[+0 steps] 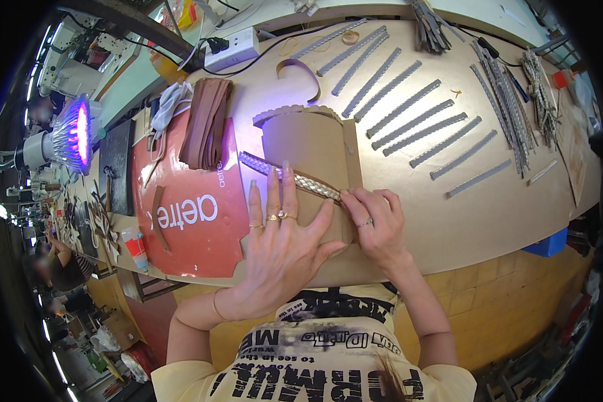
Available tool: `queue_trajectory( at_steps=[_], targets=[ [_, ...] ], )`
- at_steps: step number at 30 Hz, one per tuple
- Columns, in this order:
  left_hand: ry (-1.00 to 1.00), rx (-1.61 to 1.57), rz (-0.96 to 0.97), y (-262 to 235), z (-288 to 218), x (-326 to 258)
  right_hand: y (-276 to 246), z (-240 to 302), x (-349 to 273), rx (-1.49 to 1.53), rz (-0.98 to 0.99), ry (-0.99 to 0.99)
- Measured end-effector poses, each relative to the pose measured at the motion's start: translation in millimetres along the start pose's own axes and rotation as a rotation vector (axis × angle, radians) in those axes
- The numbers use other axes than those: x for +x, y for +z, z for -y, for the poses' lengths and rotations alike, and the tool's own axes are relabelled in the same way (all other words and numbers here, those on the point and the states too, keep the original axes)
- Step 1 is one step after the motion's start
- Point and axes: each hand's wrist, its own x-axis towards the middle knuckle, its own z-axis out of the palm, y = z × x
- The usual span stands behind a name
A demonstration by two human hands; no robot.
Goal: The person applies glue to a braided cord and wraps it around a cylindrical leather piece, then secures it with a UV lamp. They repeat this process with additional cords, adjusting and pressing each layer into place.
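A silver braided strip (300,179) edged with brown lies slantwise over a brown cardboard piece (301,142) whose far edge is scalloped. My left hand (283,234) rests flat with its fingers spread, the fingertips pressing along the strip. At the strip's right end, my right hand (376,224) has thumb and fingers pinched together on it. Farther right, several grey braided strips (409,110) are laid out side by side, apart from each other. Beyond the cardboard piece sits a curled brown strip (301,67).
To the left, a stack of brown strips (206,124) lies on a red sheet (187,221). A lit lamp (74,137) and a white power strip (231,50) stand farther left and back. A bundle of strips (506,100) lies at right. A bottle (134,246) stands by the left table edge.
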Motion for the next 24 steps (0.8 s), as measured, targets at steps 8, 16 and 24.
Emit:
queue_trajectory(
  at_steps=[8, 16, 24],
  targets=[
    [0.028, -0.285, -0.050, 1, 20, -5, -13, 28, 12, -0.036, 0.138, 0.079],
    [-0.026, -0.548, -0.225, 30, 48, -4, -3, 52, 13, 0.034, 0.094, 0.266],
    [-0.115, -0.832, -0.366, 51, 37, -6, 2, 50, -12, 0.108, 0.113, 0.438]
  ],
)
